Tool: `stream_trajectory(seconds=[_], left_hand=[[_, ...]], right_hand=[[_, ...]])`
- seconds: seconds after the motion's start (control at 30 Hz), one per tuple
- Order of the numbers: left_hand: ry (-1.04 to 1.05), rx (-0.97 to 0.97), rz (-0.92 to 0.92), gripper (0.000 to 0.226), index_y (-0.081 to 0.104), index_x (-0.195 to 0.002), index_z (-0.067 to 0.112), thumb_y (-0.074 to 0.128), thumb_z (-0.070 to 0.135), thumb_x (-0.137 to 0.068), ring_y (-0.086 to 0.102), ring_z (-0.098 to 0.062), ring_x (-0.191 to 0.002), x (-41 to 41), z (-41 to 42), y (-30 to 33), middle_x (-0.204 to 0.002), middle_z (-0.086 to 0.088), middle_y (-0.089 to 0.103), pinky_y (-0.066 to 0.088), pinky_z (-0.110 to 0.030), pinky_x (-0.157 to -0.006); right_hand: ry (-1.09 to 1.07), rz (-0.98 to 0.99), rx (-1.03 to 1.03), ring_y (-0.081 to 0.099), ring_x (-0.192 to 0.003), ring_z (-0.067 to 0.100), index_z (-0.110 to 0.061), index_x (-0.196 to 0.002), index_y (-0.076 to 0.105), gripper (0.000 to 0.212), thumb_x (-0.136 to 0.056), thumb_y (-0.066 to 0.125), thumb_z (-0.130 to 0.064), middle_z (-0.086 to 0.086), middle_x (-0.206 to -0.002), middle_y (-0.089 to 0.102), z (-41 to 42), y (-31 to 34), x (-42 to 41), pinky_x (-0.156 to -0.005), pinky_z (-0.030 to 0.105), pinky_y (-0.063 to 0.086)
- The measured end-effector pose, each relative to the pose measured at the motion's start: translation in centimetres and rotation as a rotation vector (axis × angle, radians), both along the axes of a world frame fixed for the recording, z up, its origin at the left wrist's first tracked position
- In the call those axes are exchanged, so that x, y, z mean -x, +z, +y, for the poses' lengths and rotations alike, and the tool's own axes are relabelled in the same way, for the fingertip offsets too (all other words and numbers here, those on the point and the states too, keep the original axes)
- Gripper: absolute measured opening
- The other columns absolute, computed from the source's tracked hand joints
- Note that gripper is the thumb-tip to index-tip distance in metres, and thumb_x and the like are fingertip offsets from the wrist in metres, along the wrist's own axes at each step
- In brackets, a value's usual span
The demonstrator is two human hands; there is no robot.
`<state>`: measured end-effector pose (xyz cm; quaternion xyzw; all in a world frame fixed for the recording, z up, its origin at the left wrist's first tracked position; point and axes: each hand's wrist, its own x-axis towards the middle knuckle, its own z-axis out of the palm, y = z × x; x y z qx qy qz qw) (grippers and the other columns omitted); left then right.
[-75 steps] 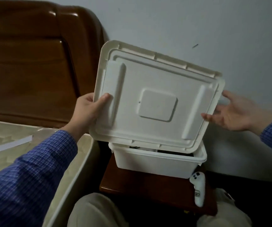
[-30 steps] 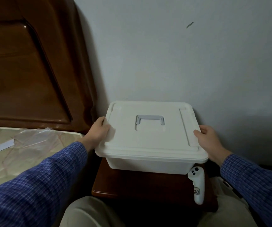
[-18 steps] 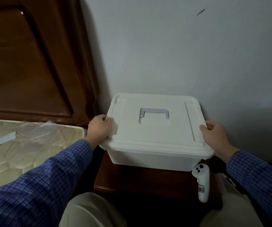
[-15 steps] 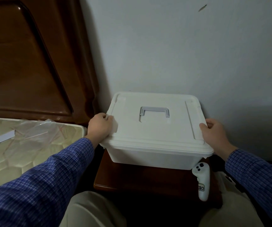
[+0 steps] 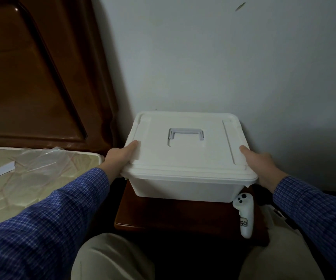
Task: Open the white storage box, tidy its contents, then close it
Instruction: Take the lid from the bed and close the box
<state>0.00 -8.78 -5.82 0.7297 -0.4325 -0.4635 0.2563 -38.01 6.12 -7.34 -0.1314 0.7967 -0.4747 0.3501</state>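
Note:
The white storage box (image 5: 183, 187) stands on a small wooden bedside table (image 5: 173, 216), against the wall. Its white lid (image 5: 187, 158) lies flat on top, with a grey handle (image 5: 186, 133) folded into its recess. The contents are hidden. My left hand (image 5: 120, 157) grips the lid's left edge, thumb on top and fingers hidden under the rim. My right hand (image 5: 259, 163) grips the right edge the same way.
A white handheld controller (image 5: 244, 216) lies on the table by the box's front right corner. To the left are a mattress (image 5: 21, 190) with clear plastic film (image 5: 41, 160) and a dark wooden headboard (image 5: 31, 77). My knees are just below the table.
The lid, earlier held tilted above the open box, now sits flat on it. Both hands stay at its left and right edges, thumbs stretched further onto the top.

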Motion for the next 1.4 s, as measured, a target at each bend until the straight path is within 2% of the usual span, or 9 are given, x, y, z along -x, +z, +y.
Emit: stream_trajectory(seconds=[0.17,0.33,0.57,0.77,0.93,1.17,1.27,1.33,1.4], left_hand=[[-0.001,0.194,-0.064,0.056,0.056,-0.082,0.011,0.073,0.062,-0.066,0.066,-0.020,-0.068,-0.2,0.8,-0.5,-0.079,-0.001,0.065,0.048,-0.026,-0.051],[-0.126,0.370,-0.252,0.030,0.061,-0.084,0.020,0.063,0.049,-0.077,0.067,-0.018,-0.071,0.1,1.4,-0.6,-0.084,0.000,0.068,0.053,-0.029,-0.054],[-0.190,0.390,-0.283,0.043,0.052,-0.119,0.018,0.059,0.046,-0.086,0.063,-0.021,-0.088,0.1,0.9,-1.2,-0.106,0.001,0.061,0.052,-0.034,-0.070],[-0.207,0.472,-0.340,0.031,0.051,-0.106,0.026,0.061,0.048,-0.086,0.062,-0.012,-0.078,-0.2,0.8,-1.5,-0.092,0.010,0.058,0.048,-0.027,-0.057],[-0.224,0.495,-0.388,0.026,0.054,-0.105,0.024,0.060,0.046,-0.090,0.061,-0.013,-0.079,-0.2,0.5,-1.4,-0.092,0.008,0.060,0.052,-0.032,-0.066],[-0.114,0.446,-0.214,0.025,0.054,-0.105,0.026,0.061,0.039,-0.085,0.059,-0.007,-0.075,0.3,1.5,-1.1,-0.087,0.013,0.057,0.045,-0.022,-0.054],[-0.039,0.342,-0.047,0.036,0.061,-0.110,0.015,0.060,0.036,-0.081,0.068,-0.021,-0.083,0.3,2.4,-1.1,-0.097,-0.001,0.068,0.060,-0.038,-0.070],[-0.027,0.290,0.035,0.044,0.059,-0.118,0.014,0.060,0.037,-0.080,0.068,-0.027,-0.091,0.4,3.6,-1.6,-0.106,-0.006,0.068,0.060,-0.048,-0.083],[-0.015,0.293,0.095,0.052,0.055,-0.128,0.014,0.060,0.042,-0.084,0.066,-0.027,-0.098,0.3,5.1,-1.5,-0.115,-0.006,0.065,0.057,-0.047,-0.089]], right_hand=[[-0.021,0.142,0.126,0.069,-0.076,0.024,-0.009,-0.085,0.061,0.041,-0.075,0.083,-0.043,0.008,-0.089,0.069,0.4,-0.1,-0.5,-0.065,0.033,0.058],[0.065,0.376,0.178,0.071,-0.066,0.018,-0.015,-0.081,0.071,0.021,-0.079,0.079,-0.035,0.003,-0.077,0.074,1.1,0.1,-1.0,-0.050,0.025,0.052],[0.150,0.457,0.170,0.070,-0.077,0.022,-0.012,-0.096,0.069,0.027,-0.083,0.077,-0.034,0.002,-0.087,0.071,1.1,0.4,-1.2,-0.067,0.041,0.062],[0.175,0.509,0.176,0.070,-0.076,0.022,-0.018,-0.090,0.066,0.021,-0.082,0.078,-0.033,0.001,-0.087,0.070,1.2,0.7,-1.3,-0.067,0.041,0.062],[0.191,0.571,0.185,0.069,-0.071,0.015,-0.025,-0.083,0.065,0.015,-0.083,0.079,-0.032,-0.007,-0.079,0.068,1.3,0.9,-1.3,-0.060,0.032,0.059],[0.230,0.596,0.131,0.068,-0.068,0.018,-0.013,-0.088,0.070,0.024,-0.084,0.076,-0.035,-0.001,-0.078,0.070,0.8,0.8,-0.9,-0.054,0.028,0.054],[0.278,0.617,0.070,0.065,-0.069,0.015,-0.016,-0.093,0.065,0.023,-0.089,0.071,-0.038,-0.002,-0.081,0.067,0.7,1.1,-1.0,-0.052,0.023,0.047],[0.309,0.623,0.034,0.061,-0.069,0.011,-0.018,-0.095,0.062,0.017,-0.093,0.064,-0.035,0.000,-0.087,0.067,0.9,0.9,-1.1,-0.051,0.022,0.044],[0.319,0.618,0.022,0.056,-0.070,0.007,-0.016,-0.102,0.059,0.014,-0.098,0.057,-0.029,0.002,-0.092,0.064,1.5,1.1,-1.8,-0.051,0.020,0.039]])
